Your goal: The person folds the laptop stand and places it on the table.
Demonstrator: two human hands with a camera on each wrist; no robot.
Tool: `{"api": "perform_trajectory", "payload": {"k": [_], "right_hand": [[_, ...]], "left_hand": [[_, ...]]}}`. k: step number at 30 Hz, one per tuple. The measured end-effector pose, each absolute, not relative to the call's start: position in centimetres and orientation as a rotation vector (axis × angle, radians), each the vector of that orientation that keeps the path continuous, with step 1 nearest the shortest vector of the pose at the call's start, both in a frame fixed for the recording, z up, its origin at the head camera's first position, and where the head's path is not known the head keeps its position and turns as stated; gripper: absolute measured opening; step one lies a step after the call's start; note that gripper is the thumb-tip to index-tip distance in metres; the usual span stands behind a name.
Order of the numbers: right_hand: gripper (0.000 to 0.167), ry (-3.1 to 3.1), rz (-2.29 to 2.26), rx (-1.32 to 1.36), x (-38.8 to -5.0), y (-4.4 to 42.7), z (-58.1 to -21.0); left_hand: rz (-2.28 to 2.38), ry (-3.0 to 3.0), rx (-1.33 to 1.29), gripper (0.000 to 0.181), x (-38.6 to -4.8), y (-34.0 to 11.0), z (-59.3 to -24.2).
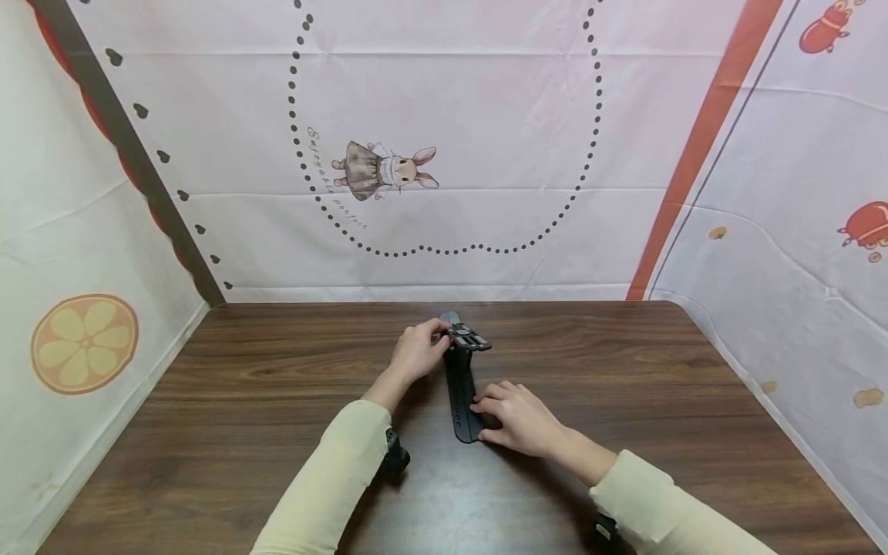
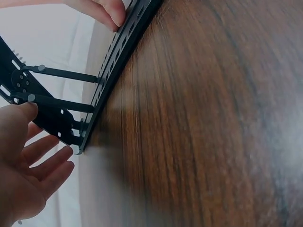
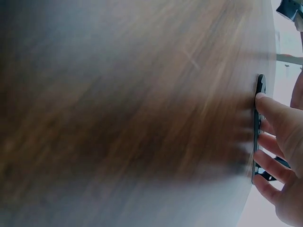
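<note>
A black folding stand (image 1: 459, 393) lies on the table, its long slotted base pointing away from me. A hinged plate (image 1: 469, 337) rises at the far end, and two struts (image 2: 66, 73) join it to the base in the left wrist view. My left hand (image 1: 416, 351) pinches the plate's left edge; its thumb sits near a strut, and the plate partly hides the index finger. Bent over the right edge of the base's near end, my right hand (image 1: 516, 420) grips it with thumb and fingertips. The right wrist view shows those fingers (image 3: 272, 165) along the base's edge.
The brown wooden table (image 1: 277, 370) reaches back to a white printed curtain (image 1: 486, 139). More printed cloth (image 1: 90, 193) hangs at the left and right sides. Small black cameras, one of them (image 1: 395, 455) below the left sleeve, are strapped on the wrists.
</note>
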State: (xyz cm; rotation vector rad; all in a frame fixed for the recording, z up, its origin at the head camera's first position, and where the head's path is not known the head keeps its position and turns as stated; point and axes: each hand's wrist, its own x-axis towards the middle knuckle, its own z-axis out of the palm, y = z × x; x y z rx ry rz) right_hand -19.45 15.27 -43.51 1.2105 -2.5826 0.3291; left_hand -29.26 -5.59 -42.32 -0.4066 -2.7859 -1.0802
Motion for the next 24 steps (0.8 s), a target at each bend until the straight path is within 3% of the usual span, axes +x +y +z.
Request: {"api": "perform_trajectory", "payload": {"k": [24], "right_hand": [[0.034, -2.588, 0.321, 1.197, -19.3, 13.5, -43.7]], "left_hand": [[-1.163, -2.812, -0.387, 0.029, -29.2, -6.5, -42.3]]}}
